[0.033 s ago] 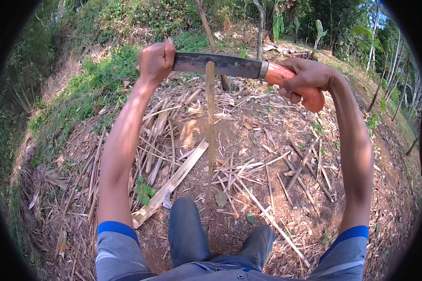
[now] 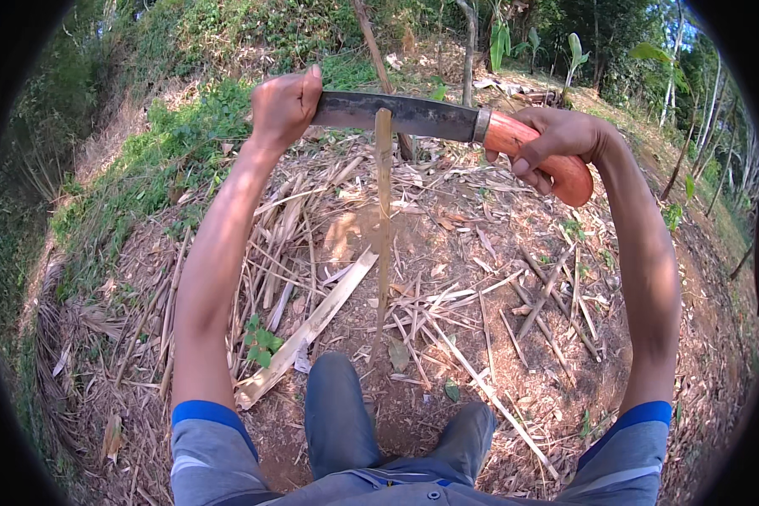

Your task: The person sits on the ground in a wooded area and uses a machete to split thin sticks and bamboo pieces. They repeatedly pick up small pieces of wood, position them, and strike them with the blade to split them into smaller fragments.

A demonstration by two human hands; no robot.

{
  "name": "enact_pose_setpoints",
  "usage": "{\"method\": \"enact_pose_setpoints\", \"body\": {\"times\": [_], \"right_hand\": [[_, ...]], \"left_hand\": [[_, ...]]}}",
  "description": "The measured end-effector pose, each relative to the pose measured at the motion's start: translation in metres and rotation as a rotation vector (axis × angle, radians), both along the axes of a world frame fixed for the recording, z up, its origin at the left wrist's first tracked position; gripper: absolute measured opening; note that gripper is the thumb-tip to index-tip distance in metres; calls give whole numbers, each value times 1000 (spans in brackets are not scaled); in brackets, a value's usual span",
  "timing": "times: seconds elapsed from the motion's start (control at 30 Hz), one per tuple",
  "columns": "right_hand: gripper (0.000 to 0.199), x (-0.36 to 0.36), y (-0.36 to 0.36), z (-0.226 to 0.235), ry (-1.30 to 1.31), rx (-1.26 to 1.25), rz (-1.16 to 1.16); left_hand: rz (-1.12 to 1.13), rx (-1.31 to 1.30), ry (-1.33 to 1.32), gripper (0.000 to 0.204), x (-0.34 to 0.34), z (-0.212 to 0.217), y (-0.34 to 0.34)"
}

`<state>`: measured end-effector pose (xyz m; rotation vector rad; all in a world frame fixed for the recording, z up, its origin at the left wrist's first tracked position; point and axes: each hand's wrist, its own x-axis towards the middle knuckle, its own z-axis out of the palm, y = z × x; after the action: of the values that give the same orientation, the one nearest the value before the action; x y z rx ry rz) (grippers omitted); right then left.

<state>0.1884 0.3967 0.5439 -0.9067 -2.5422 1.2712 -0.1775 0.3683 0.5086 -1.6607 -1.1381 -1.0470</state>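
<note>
A machete (image 2: 396, 113) with a dark blade and an orange-red wooden handle is held level across my front at arm's length. My left hand (image 2: 284, 108) is closed around the tip end of its blade. On the handle (image 2: 519, 139), my right hand (image 2: 557, 143) has its fingers wrapped, and the hooked butt sticks out below them. A narrow split strip of wood or bamboo (image 2: 384, 185) stands upright between my arms. Its top end meets the middle of the blade; how deep the edge sits in it I cannot tell. The strip's lower end comes down near my boots.
A wide pale split piece (image 2: 308, 329) lies slanting by my left boot (image 2: 337, 413). Thin sticks and strips (image 2: 548, 295) litter the ground to the right, with a heap of dry stalks (image 2: 282, 228) at left. A slim trunk (image 2: 371, 42) leans beyond the blade, and green plants (image 2: 169, 143) grow farther off.
The machete and both my hands have shifted slightly to the right, and the strip's top has moved with them. My grip looks the same.
</note>
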Motion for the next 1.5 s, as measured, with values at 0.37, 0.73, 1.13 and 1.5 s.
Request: {"method": "enact_pose_setpoints", "body": {"times": [0.37,0.73,1.13,1.5], "right_hand": [[28,-11,-26,-8,-97,241,-136],[20,-21,-35,2,-95,95,-45],[27,-11,-47,-76,-213,0,-145],[26,-25,-51,-90,-158,18,-199]], "left_hand": [[-22,-931,35,28,4,54,-59],[-72,-860,7,36,-11,52,-57],[-263,-958,184,34,-12,-44,-29],[-679,-742,-457,38,27,-61,-19]]}}
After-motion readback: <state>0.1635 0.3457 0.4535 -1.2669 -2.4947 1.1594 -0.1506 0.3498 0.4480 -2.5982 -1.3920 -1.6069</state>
